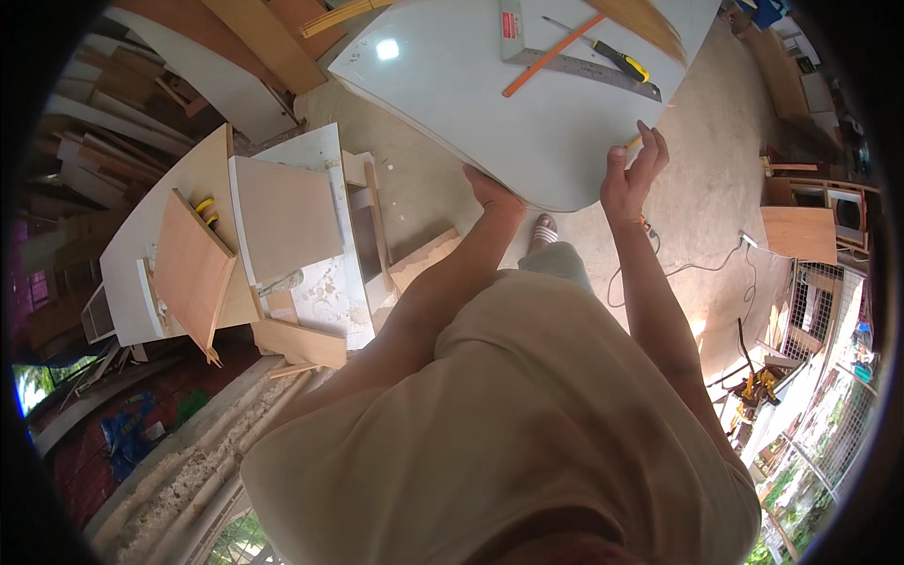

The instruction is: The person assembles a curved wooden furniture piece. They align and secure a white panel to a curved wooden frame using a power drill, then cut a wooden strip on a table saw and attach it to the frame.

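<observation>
A white panel (452, 104) lies in front of me, its rounded near corner toward my body. My left hand (494, 195) is at its near left edge, with most fingers hidden by the edge. By the panel's right edge is my right hand (633, 184), thumb and fingers apart and slightly bent. A small yellow-orange bit shows between them; I cannot make out whether it is held. On the panel lie a metal try square (584, 73), an orange stick (556, 55) across it, a yellow-and-black screwdriver (621, 61) and a brown wooden piece (642, 24).
Cut boards (287, 207) and a tilted wooden panel (193, 268) stand at the left. More timber (122, 104) is stacked behind them. A grey cable (692, 268) runs over the concrete floor at the right, near my sandalled foot (543, 231).
</observation>
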